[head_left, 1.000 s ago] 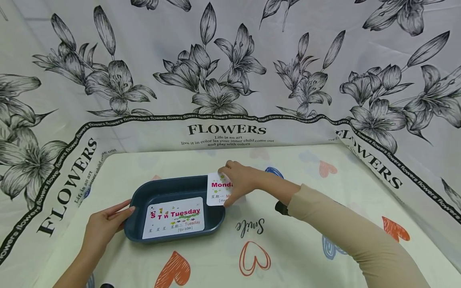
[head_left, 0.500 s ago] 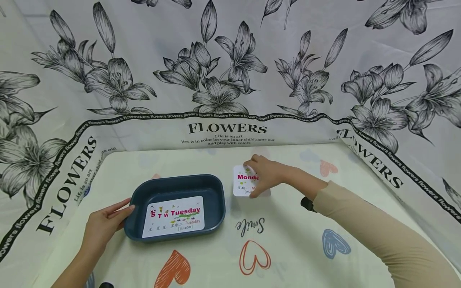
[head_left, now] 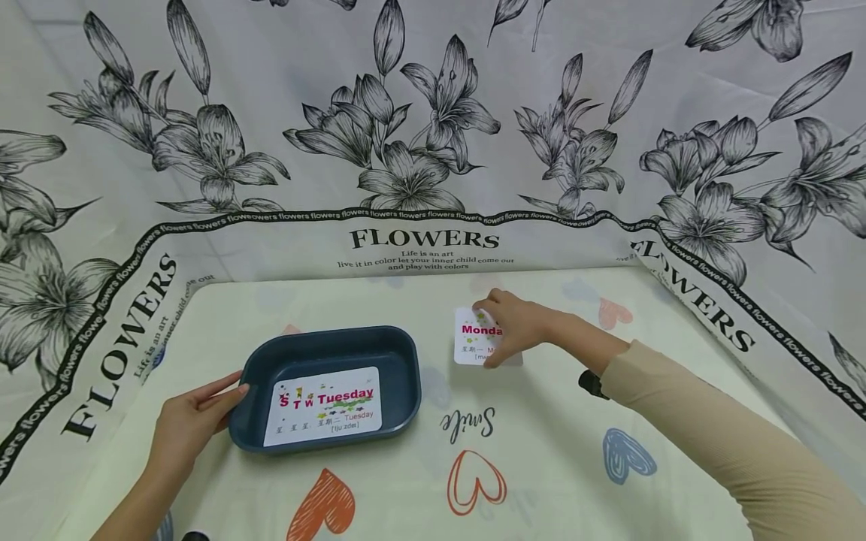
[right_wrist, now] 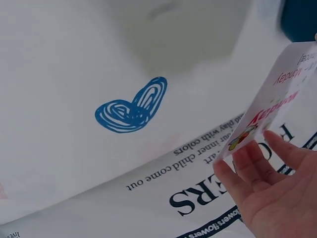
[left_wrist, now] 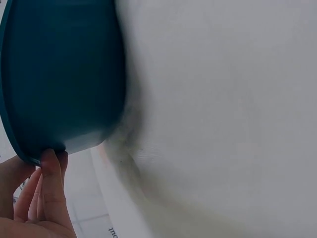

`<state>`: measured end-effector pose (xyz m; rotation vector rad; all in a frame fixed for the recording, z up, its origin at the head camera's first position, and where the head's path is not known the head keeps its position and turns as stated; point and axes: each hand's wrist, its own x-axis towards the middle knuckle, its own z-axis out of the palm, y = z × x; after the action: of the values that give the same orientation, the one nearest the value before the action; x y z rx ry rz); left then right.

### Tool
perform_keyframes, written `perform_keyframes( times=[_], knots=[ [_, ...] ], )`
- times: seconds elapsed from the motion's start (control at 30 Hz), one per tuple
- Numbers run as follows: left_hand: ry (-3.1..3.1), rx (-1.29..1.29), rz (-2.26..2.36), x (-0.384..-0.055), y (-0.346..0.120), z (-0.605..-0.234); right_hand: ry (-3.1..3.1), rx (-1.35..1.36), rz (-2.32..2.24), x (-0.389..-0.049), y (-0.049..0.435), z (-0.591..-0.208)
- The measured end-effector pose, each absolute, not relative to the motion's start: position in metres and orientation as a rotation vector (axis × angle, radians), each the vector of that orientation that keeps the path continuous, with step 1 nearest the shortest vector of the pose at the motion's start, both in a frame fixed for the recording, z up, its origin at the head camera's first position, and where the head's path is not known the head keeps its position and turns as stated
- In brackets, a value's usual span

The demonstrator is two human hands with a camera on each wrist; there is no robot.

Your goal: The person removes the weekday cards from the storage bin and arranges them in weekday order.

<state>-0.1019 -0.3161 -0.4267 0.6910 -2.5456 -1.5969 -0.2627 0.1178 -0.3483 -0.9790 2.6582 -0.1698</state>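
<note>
My left hand (head_left: 186,427) pinches the left rim of a dark blue rectangular tray (head_left: 401,392); in the left wrist view the thumb and fingers grip the rim of the tray (left_wrist: 64,74). Inside it lie overlapping white flashcards (head_left: 348,422), the top one reading Tuesday, with the letters S, T and W peeking out at its left. To the right of the tray, my right hand (head_left: 519,327) holds a white Monday flashcard (head_left: 471,347) by its edges. In the right wrist view the Monday flashcard (right_wrist: 277,94) is tilted above the table, fingertips along its edge.
The table wears a pale cloth (head_left: 541,466) printed with hearts and the word Smile. A white curtain (head_left: 433,173) with black lily drawings and FLOWERS lettering rises behind and at both sides. A blue printed heart (right_wrist: 131,111) shows in the right wrist view.
My right hand has carried the Monday flashcard from the tray's right edge to the right, away from the tray. The left hand keeps its hold on the tray.
</note>
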Motion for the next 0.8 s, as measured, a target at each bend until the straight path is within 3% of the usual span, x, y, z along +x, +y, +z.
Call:
perform_keyframes(
  times=[0.8],
  knots=[
    [-2.556, 0.747, -1.535, -0.104, -0.319, -0.434, 2.625, -0.948, -0.191, -0.284, 0.114, -0.379]
  ],
)
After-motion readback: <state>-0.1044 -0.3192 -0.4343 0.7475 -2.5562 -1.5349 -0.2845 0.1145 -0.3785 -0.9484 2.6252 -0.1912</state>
